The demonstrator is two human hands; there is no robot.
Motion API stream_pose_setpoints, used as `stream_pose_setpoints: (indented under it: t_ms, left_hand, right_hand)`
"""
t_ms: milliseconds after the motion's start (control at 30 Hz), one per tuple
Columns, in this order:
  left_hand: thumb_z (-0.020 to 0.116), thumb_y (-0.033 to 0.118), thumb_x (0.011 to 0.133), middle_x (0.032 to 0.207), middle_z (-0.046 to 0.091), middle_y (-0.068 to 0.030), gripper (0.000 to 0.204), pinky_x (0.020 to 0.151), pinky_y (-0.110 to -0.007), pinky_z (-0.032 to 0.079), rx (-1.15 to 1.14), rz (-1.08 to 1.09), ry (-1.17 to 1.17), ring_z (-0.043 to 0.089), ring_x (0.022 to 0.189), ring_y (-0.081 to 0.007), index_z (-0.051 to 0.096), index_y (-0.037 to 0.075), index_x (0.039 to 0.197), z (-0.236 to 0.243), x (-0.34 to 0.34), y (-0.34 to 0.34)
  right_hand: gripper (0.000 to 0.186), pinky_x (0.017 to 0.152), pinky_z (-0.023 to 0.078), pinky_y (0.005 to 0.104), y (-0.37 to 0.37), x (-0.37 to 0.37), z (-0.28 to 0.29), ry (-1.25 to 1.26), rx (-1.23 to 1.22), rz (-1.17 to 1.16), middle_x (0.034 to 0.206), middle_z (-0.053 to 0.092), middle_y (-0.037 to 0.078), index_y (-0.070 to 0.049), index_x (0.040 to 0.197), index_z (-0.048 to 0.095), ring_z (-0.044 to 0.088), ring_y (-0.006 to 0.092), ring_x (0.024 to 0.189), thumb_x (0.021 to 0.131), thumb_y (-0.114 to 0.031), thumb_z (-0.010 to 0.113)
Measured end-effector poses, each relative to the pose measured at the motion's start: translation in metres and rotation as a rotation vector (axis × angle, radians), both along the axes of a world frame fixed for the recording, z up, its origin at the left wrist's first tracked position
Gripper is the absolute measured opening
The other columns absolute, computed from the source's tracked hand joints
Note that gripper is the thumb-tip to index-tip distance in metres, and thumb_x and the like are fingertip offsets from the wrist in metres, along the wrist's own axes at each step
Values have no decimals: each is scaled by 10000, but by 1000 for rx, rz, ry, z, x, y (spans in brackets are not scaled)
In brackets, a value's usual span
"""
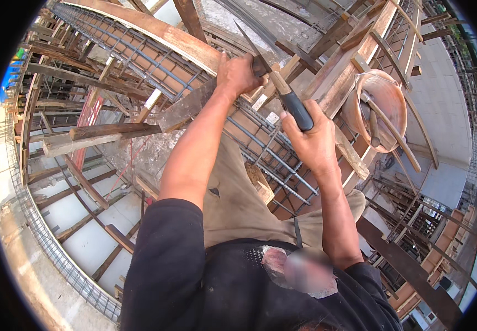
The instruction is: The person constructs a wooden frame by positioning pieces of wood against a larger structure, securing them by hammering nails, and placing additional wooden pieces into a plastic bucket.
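Note:
My right hand [313, 135] is wrapped around the black handle of a bladed tool [296, 110]. Its long, narrow blade tapers to a point away from me, and I cannot tell whether it is a saw or a knife. Just left of the blade, my left hand [240, 76] is closed over a weathered wooden board [186, 107]. That board runs down and left beneath my left forearm, and its far end lies close beside the blade. Where the blade meets the wood, if it does, is hard to make out.
To the right, a dirty pinkish bucket [404, 102] holds wooden-handled tools [394, 132]. A rebar cage [274, 151] crosses in front of my legs, inside timber formwork [191, 47]. Beams with open gaps between them [81, 187] lie at lower left.

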State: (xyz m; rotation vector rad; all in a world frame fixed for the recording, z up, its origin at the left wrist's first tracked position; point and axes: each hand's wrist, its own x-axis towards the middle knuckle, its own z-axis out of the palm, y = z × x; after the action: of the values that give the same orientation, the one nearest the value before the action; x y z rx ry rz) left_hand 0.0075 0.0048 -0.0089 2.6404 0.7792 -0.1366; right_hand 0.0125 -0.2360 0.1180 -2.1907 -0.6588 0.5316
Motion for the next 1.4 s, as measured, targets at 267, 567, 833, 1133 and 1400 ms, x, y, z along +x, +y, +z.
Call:
stream_pose_setpoints:
  t_ms: [267,567,833,1133,1400]
  left_hand:
    - [810,537,765,1082,751,-201,690,1218,-478,299,16,-1,4,688,1130,-313,631,34,1202,-8,2,-4]
    - [788,597,774,1096,758,-187,732,1225,-452,282,41,48,-3,687,1147,-309,627,60,1246,-17,-11,8]
    - [795,538,786,1100,758,-178,633,1235,-497,249,11,-38,-13,698,1129,-305,660,62,1182,-7,2,1]
    - [800,557,772,1123,747,-207,698,1228,-505,266,-13,18,39,685,1154,-317,635,45,1217,-5,0,-2]
    - [789,529,769,1067,760,-202,652,1227,-502,262,-12,9,-1,705,1112,-317,663,45,1187,1,-1,2]
  right_hand:
    - [249,607,554,303,-174,-87,63,-78,-47,40,718,702,123,7,967,626,712,190,621,806,-114,772]
    - [230,606,502,310,-113,-61,48,6,-45,-20,694,655,105,7,972,627,632,144,609,870,-162,743]
    - [301,582,491,379,-29,-16,-9,-101,20,4,648,605,164,16,920,568,641,237,585,908,-232,738]
    - [267,649,554,293,-176,-95,83,-109,-53,43,752,704,112,19,1041,645,720,168,678,842,-96,781]
    - [315,554,484,395,-18,-14,12,-31,-57,6,630,591,188,-3,904,553,621,303,539,914,-242,758]
